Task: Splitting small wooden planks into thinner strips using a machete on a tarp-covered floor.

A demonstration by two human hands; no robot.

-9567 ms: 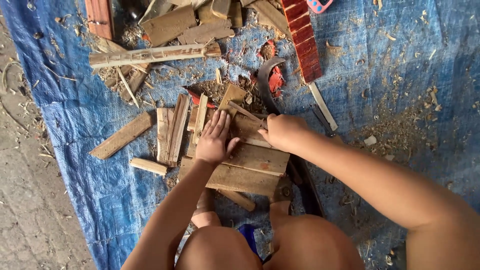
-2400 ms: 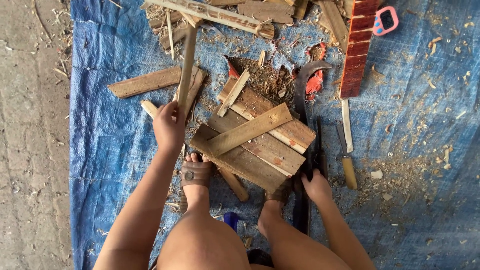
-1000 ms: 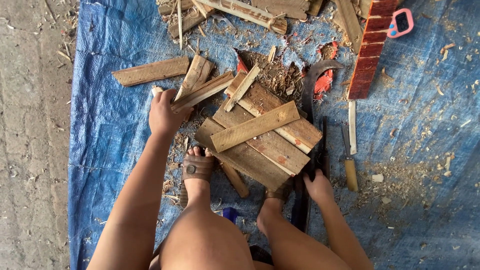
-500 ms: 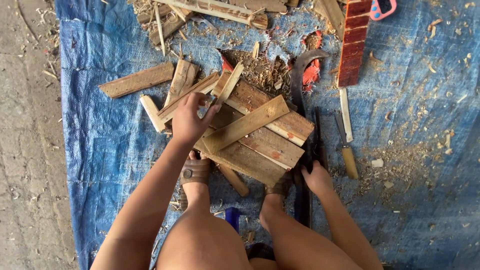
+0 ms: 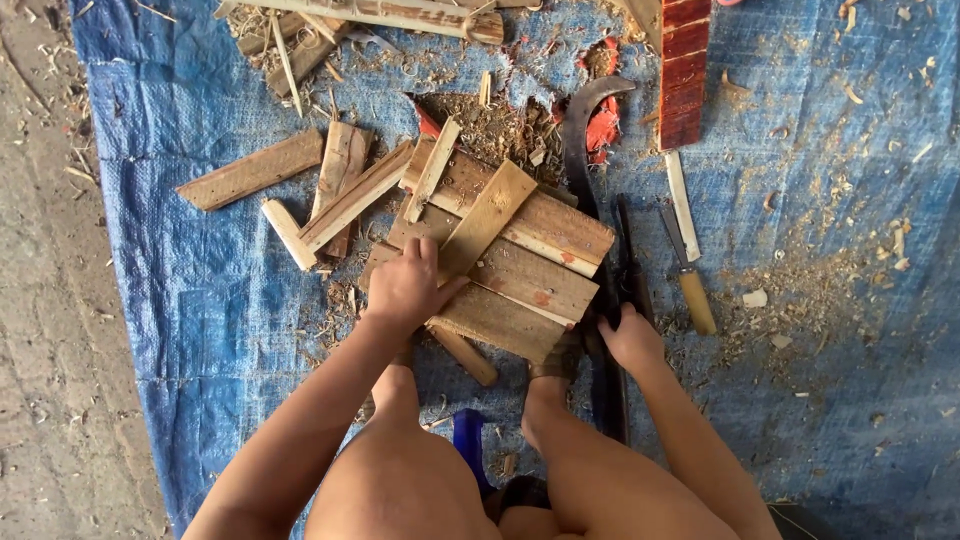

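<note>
Left hand (image 5: 405, 285): closed on the lower end of a slanted slat (image 5: 487, 217), centre frame.
Right hand (image 5: 630, 338): grips the dark blade (image 5: 592, 200), right of the board stack (image 5: 510, 265).
Risk: feet pin the stack; a slip could send the blade into toes or fingers.

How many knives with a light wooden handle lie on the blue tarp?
1: the knife lies right of the stacked planks, just beyond the right hand, below the red slat. Others may be hidden under wood.
</note>
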